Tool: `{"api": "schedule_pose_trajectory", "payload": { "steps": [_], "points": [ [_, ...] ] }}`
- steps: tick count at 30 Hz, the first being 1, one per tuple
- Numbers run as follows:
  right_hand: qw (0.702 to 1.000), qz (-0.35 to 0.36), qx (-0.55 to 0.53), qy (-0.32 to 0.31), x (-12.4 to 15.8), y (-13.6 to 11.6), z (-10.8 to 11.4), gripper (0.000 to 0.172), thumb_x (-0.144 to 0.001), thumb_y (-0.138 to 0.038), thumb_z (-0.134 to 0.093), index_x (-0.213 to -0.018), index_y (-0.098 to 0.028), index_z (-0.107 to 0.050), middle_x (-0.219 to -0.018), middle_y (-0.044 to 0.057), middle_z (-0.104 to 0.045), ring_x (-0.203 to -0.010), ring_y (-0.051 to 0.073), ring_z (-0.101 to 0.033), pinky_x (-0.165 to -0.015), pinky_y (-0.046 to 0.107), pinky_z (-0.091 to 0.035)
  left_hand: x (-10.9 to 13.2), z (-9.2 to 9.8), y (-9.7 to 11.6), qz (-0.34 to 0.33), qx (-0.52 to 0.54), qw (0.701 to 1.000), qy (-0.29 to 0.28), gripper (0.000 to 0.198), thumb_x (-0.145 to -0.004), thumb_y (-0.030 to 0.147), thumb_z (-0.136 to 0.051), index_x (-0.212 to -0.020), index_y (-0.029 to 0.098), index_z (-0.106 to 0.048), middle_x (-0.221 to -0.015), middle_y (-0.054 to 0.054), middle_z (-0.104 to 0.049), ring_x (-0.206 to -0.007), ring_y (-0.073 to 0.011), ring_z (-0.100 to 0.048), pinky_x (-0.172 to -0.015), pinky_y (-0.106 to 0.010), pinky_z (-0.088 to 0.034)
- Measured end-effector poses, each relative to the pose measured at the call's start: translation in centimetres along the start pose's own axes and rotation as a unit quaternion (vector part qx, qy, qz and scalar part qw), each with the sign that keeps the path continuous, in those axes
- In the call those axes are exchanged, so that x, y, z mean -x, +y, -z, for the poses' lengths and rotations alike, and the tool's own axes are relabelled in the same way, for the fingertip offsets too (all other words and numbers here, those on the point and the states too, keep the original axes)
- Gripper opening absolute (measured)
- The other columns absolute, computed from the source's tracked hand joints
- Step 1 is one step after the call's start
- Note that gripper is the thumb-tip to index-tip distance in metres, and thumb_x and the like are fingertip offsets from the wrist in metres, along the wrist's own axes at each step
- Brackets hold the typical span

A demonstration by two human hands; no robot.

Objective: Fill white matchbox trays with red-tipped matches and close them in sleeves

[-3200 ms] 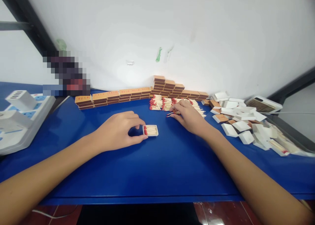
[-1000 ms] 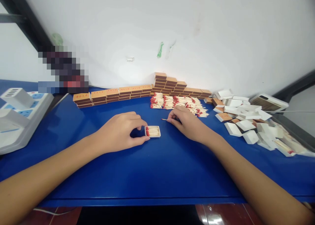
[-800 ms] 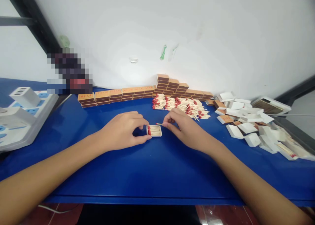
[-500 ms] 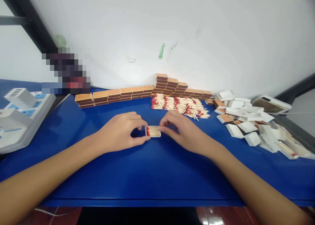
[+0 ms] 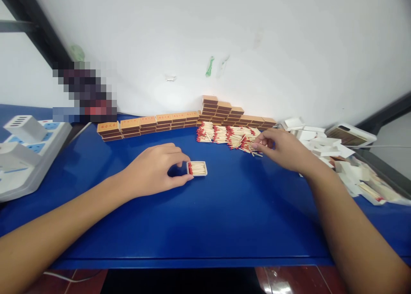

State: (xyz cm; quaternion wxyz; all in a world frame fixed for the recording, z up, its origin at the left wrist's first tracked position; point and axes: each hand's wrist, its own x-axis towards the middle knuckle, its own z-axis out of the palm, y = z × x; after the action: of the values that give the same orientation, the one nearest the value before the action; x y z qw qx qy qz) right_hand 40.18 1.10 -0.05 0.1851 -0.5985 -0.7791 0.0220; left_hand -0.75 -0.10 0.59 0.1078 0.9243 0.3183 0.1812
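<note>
A small white matchbox tray (image 5: 206, 169) lies on the blue table with a layer of red-headed matches (image 5: 197, 168) in it. My left hand (image 5: 162, 169) grips its left end between thumb and forefinger. At the right edge of a loose heap of matches (image 5: 220, 134), my right hand (image 5: 282, 150) has its thumb and forefinger drawn together on some matches. How many it pinches is hidden by the fingers.
Stacked closed matchboxes (image 5: 147, 126) line the wall behind. White trays and box sleeves (image 5: 327, 148) are piled at the right, beside a propped phone-like object (image 5: 349, 133). A power strip (image 5: 48, 157) with plugs stands at the left.
My right hand has moved from the tray's right end, up and right, to the match heap. My left hand has stayed on the tray, which appears slightly farther left.
</note>
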Motion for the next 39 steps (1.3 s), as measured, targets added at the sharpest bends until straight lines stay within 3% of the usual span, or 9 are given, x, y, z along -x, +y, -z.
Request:
{"api": "schedule_pose_trajectory", "payload": {
  "steps": [6, 10, 14, 17, 24, 34, 39],
  "points": [
    [0.991, -0.080, -0.009, -0.107, 0.9, -0.1, 1.5, 0.059, -0.088, -0.083, -0.063, -0.078, -0.024, -0.066, -0.070, 0.006, -0.068, -0.062, 0.021, -0.058, -0.060, 0.037, -0.040, 0.1, -0.1, -0.1, -0.008, -0.003, 1.000, 0.006, 0.027, -0.099, 0.044, -0.073, -0.114, 0.022, -0.080, -0.094, -0.003, -0.075, -0.088, -0.0208, -0.068, -0.074, -0.032, -0.047],
    [0.982, -0.076, -0.026, -0.171, 1.2, -0.4, 1.7, 0.056, -0.085, -0.080, -0.068, -0.088, -0.024, -0.070, -0.079, 0.006, -0.071, -0.070, 0.022, -0.062, -0.064, 0.035, -0.045, 0.1, -0.1, 0.0, -0.006, 0.000, 1.000, 0.002, 0.027, -0.099, 0.044, -0.073, -0.113, 0.022, -0.081, -0.094, -0.003, -0.074, -0.088, -0.0203, -0.067, -0.073, -0.032, -0.047],
    [0.972, -0.065, -0.055, -0.217, 1.3, -0.7, 2.0, 0.050, -0.092, -0.073, -0.064, -0.091, -0.024, -0.073, -0.085, 0.008, -0.075, -0.075, 0.024, -0.066, -0.067, 0.035, -0.047, 0.1, -0.1, -0.1, -0.004, 0.002, 1.000, 0.002, 0.027, -0.099, 0.044, -0.074, -0.114, 0.023, -0.080, -0.094, -0.002, -0.074, -0.089, -0.0201, -0.067, -0.073, -0.032, -0.047],
    [0.976, -0.054, -0.056, -0.204, 1.4, -0.9, 2.0, 0.047, -0.095, -0.069, -0.060, -0.091, -0.024, -0.072, -0.088, 0.008, -0.076, -0.077, 0.024, -0.067, -0.069, 0.035, -0.048, 0.1, -0.1, -0.1, -0.007, -0.001, 1.000, 0.001, 0.027, -0.099, 0.044, -0.074, -0.113, 0.022, -0.080, -0.094, -0.002, -0.074, -0.088, -0.0201, -0.067, -0.073, -0.032, -0.047],
    [0.994, -0.068, -0.026, -0.077, 0.6, -0.3, 0.0, 0.041, -0.098, -0.060, -0.056, -0.083, -0.023, -0.064, -0.078, 0.008, -0.071, -0.069, 0.022, -0.060, -0.063, 0.036, -0.042, 0.0, -0.1, -0.1, -0.014, -0.004, 1.000, 0.000, 0.027, -0.099, 0.044, -0.074, -0.113, 0.022, -0.080, -0.094, -0.002, -0.074, -0.087, -0.0197, -0.067, -0.072, -0.031, -0.046],
    [0.994, -0.024, -0.048, -0.096, 0.5, 0.7, 0.3, 0.030, -0.093, -0.053, -0.066, -0.093, -0.024, -0.071, -0.083, 0.007, -0.071, -0.074, 0.023, -0.063, -0.067, 0.035, -0.044, 0.0, 0.0, 0.1, -0.009, -0.002, 1.000, -0.001, 0.026, -0.100, 0.044, -0.073, -0.113, 0.023, -0.080, -0.093, -0.002, -0.074, -0.089, -0.0201, -0.067, -0.073, -0.032, -0.046],
    [0.992, -0.044, -0.040, -0.116, 0.4, 0.9, -0.1, 0.029, -0.095, -0.051, -0.062, -0.089, -0.024, -0.071, -0.086, 0.008, -0.074, -0.075, 0.024, -0.065, -0.069, 0.037, -0.046, 0.0, 0.1, 0.1, -0.007, 0.000, 1.000, -0.002, 0.026, -0.099, 0.043, -0.074, -0.113, 0.023, -0.080, -0.094, -0.002, -0.074, -0.089, -0.0200, -0.068, -0.074, -0.032, -0.046]
  ]
}}
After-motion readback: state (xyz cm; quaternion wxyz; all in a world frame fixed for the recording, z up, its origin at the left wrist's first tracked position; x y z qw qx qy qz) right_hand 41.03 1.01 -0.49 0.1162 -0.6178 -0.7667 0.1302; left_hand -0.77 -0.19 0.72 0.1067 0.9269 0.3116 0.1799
